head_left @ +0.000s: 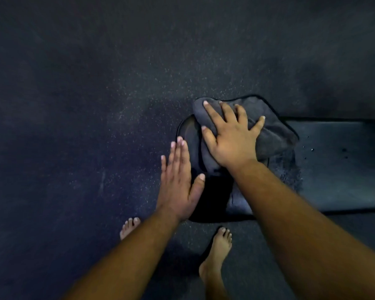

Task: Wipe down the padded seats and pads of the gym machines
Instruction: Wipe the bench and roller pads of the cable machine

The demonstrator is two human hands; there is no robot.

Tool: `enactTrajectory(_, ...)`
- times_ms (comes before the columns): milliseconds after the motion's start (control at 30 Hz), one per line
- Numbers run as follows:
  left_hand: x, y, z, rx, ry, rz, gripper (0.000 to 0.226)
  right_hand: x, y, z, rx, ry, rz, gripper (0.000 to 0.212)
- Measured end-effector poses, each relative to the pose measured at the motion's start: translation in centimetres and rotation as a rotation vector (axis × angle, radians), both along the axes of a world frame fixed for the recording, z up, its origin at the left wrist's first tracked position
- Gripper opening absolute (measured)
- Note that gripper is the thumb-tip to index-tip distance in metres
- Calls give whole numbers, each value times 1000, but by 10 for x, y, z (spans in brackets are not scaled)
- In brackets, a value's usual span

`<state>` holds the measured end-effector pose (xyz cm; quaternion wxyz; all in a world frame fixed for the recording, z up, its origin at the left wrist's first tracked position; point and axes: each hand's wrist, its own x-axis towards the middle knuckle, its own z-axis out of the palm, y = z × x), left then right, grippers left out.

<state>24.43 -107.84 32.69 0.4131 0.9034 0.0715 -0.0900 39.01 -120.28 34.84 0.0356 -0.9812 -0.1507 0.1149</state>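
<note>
Down over a dark padded seat (188, 135) — rounded end, small, sitting above speckled gym floor (95, 105); right hand (230, 137) spread wide and flat on a grey cloth (275, 131), fingers splayed, pressing rather than gripping; cloth bunched over the seat's far half, spilling past its far edge and partly onto a long dark bench pad (338, 165) stretching off right; left hand (178, 182) open, fingers straight and together, held at the seat's near-left rim, holding nothing — bracing or just hovering, cannot tell if touching; bare feet (217, 252) below on the floor; a few droplets or specks visible on the bench pad.

Step in hand, as judged: mid-wipe on the small seat, cloth working the far portion; near-left part of the seat bare of cloth, likely not covered on this pass. Next move probably calls for dragging the cloth back across that exposed strip with steady palm pressure, then shifting right to the long pad — regathering loose cloth first so it does not trail off the edge.
</note>
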Motion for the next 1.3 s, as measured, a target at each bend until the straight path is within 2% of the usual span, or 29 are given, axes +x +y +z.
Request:
enactTrajectory(67, 0, 4, 10, -180, 19, 73, 79, -32, 7, 2, 21, -62, -35, 65)
enactTrajectory(167, -7, 14, 30, -362, 55, 190, 80, -111, -7, 19, 61, -1, 99, 70)
enactTrajectory(200, -10, 17, 34, -372, 72, 194, 80, -114, -13, 20, 62, 35, 147, 71)
enactTrajectory(267, -18, 21, 36, -353, 107, 157, 79, -70, -10, 15, 11, 23, 231, 72)
enactTrajectory(333, -17, 26, 33, -299, 131, 95, 78, -14, 9, 9, -47, 34, 201, 75)
enactTrajectory(400, -11, 28, 30, -275, 142, 88, 78, 4, 23, 3, -38, 48, 110, 72)
enactTrajectory(500, -3, 28, 33, -298, 118, 175, 79, -58, 16, 3, 41, -41, 128, 72)
enactTrajectory(567, -1, 24, 38, -288, 121, 195, 80, -117, -4, 12, 67, 17, 225, 80)
enactTrajectory(633, -1, 19, 39, -213, 119, 134, 78, -137, -37, 12, 30, 45, 305, 84)
enactTrajectory(700, 2, 12, 34, -101, 106, 25, 78, -113, -77, 8, -64, 9, 175, 83)
enactTrajectory(800, 12, 6, 22, 10, 80, -63, 78, -78, -98, 6, -30, 29, -300, 78)
enactTrajectory(833, 15, 2, 19, 17, 70, -71, 78, -81, -89, 6, -19, 18, -384, 79)
enactTrajectory(900, 18, 1, 17, -3, 7, -47, 77, -107, -52, 5, -3, -14, -343, 82)
enactTrajectory(967, 16, 1, 19, -29, -112, -20, 75, -140, -30, 5, 10, -6, -172, 84)
enactTrajectory(1067, 13, 3, 20, 33, -162, -59, 73, -146, -77, 3, -43, -13, -33, 85)
enactTrajectory(1133, 18, 4, 19, 154, -120, -118, 74, -136, -131, 4, -89, 2, -171, 85)
enactTrajectory(1233, 35, -7, 15, 365, -53, -193, 78, -124, -162, 4, 7, 56, -605, 78)
enactTrajectory(1267, 41, -14, 15, 409, -31, -196, 78, -123, -149, 6, -2, 51, -644, 77)
enactTrajectory(1300, 43, -19, 14, 442, -13, -179, 79, -126, -130, 6, -21, 36, -591, 78)
